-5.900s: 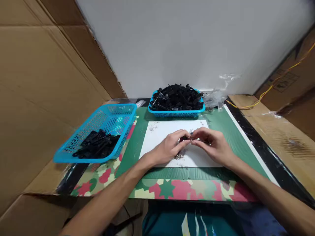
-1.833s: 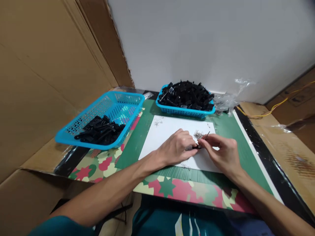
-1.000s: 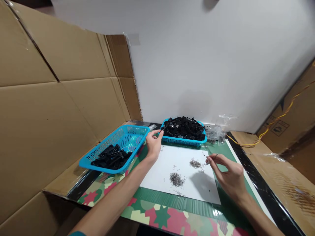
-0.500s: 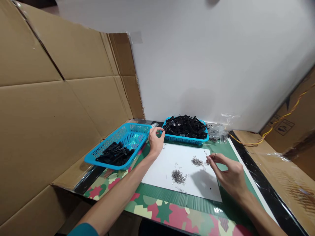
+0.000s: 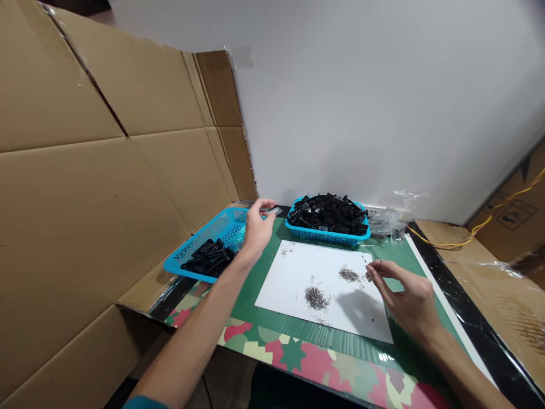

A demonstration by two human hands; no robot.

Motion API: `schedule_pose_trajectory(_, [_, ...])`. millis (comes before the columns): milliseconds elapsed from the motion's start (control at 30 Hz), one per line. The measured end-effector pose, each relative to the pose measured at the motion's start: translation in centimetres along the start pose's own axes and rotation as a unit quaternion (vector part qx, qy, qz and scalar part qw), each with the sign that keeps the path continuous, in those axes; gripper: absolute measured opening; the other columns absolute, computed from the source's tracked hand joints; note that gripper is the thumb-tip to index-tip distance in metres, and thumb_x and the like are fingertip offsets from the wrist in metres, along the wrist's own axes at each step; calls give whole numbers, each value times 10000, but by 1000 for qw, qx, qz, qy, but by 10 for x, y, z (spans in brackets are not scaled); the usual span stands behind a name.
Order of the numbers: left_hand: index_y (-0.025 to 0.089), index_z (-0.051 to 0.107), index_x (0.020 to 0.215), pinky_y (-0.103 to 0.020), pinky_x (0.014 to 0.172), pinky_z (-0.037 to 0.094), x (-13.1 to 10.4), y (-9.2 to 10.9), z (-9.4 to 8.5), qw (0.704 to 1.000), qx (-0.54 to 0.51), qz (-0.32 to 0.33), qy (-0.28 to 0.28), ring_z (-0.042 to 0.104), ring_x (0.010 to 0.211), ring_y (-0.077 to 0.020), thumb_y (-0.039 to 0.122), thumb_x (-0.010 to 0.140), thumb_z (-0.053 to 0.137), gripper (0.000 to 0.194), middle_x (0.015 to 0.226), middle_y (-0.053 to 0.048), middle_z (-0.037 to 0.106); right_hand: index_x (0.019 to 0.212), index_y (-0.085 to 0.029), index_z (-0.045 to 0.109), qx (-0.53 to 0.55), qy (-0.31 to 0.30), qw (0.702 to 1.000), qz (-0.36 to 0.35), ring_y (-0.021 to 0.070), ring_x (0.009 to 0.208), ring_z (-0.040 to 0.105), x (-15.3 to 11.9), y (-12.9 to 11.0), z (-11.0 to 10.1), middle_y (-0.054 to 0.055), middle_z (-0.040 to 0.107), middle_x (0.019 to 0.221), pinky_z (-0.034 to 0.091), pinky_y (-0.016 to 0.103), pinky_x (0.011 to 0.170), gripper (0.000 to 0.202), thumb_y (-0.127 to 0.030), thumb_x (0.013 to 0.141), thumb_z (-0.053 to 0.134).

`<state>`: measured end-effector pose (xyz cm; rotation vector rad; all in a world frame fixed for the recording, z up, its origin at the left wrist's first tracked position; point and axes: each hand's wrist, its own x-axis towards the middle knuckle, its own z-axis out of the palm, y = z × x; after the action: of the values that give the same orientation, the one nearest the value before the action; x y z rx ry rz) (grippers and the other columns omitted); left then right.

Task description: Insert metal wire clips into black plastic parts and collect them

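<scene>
"What are the hands up to?"
"The right hand (image 5: 411,298) pinches a thin dark thing (image 5: 380,263) by the right edge of the white paper (image 5: 289,278). The left hand (image 5: 258,230) is up beside the left blue basket (image 5: 172,268) with curled fingers. I can't tell if it holds anything."
"Where are the black pieces (image 5: 208,257)?"
"Some are in the left blue basket. Lots more fill the back blue basket (image 5: 323,234)."
"Is something in the way?"
"The left arm (image 5: 204,329) hides a bit of the left blue basket. Two piles of tiny metal bits (image 5: 316,298) sit on the white paper."
"What else?"
"A clear bag (image 5: 385,221) by the back blue basket, a yellow wire (image 5: 451,245), and cardboard (image 5: 149,182) on the left."
</scene>
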<state>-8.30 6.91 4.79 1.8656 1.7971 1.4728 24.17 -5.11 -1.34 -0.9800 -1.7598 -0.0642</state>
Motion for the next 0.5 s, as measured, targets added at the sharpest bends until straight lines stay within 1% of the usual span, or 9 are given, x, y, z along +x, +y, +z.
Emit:
schedule_pose_trajectory(67, [228,727,969,-296,793,481,7,-4,-29,996,51,6,-76,658,841,-217,168,810,653,185,950,-46,737,956,-218,678,-2,-2,1000,-4,177,635,776,-1,0,0,3,778,785,629,257,624,38,-206,991,666])
schedule_pose_trajectory(133, [236,704,771,-304,780,452,14,-13,-58,986,109,-9,-125,643,791,-240,150,721,728,103,756,-29,690,970,-214,681,-3,-6,1000,-8,176,642,779,-2,0,0,6,782,793,625,251,608,27,-202,990,667])
schedule_pose_trajectory(167, [241,681,688,-304,764,440,17,-20,-71,980,136,-20,-147,635,766,-248,152,691,745,110,679,-23,657,977,-212,683,-4,-7,1000,-10,174,641,778,-2,1,0,8,784,796,623,248,599,23,-201,990,667])
schedule_pose_trajectory(233, [254,663,607,-296,710,420,21,-34,-92,965,179,-43,-186,603,685,-236,181,647,765,131,590,-7,608,987,-210,683,-5,-10,1000,-17,170,632,774,-3,1,1,10,786,799,616,245,582,23,-200,992,663])
schedule_pose_trajectory(300, [255,652,553,-289,649,401,24,-45,-106,949,208,-60,-229,564,608,-216,238,605,793,152,554,-3,596,988,-213,682,-5,-16,1000,-22,167,624,771,-4,3,2,6,786,799,611,247,573,32,-203,995,653])
schedule_pose_trajectory(367, [255,649,528,-283,606,397,24,-51,-113,933,216,-65,-279,565,583,-212,348,587,826,209,555,-11,625,972,-223,681,-4,-32,999,-19,167,624,768,-5,4,3,-1,781,789,601,249,554,56,-214,1002,634])
schedule_pose_trajectory(433, [256,670,546,-281,606,427,21,-53,-116,920,205,-61,-328,616,624,-228,490,593,832,288,607,-28,687,947,-232,678,-2,-56,998,-12,166,629,766,-7,6,3,-4,777,782,584,244,523,90,-227,1010,615])
schedule_pose_trajectory(500, [258,707,600,-281,633,465,15,-53,-117,912,188,-56,-360,669,700,-246,590,605,814,349,701,-43,746,931,-235,676,4,-73,997,-6,161,638,763,-8,7,4,-3,779,792,569,233,503,110,-234,1015,604])
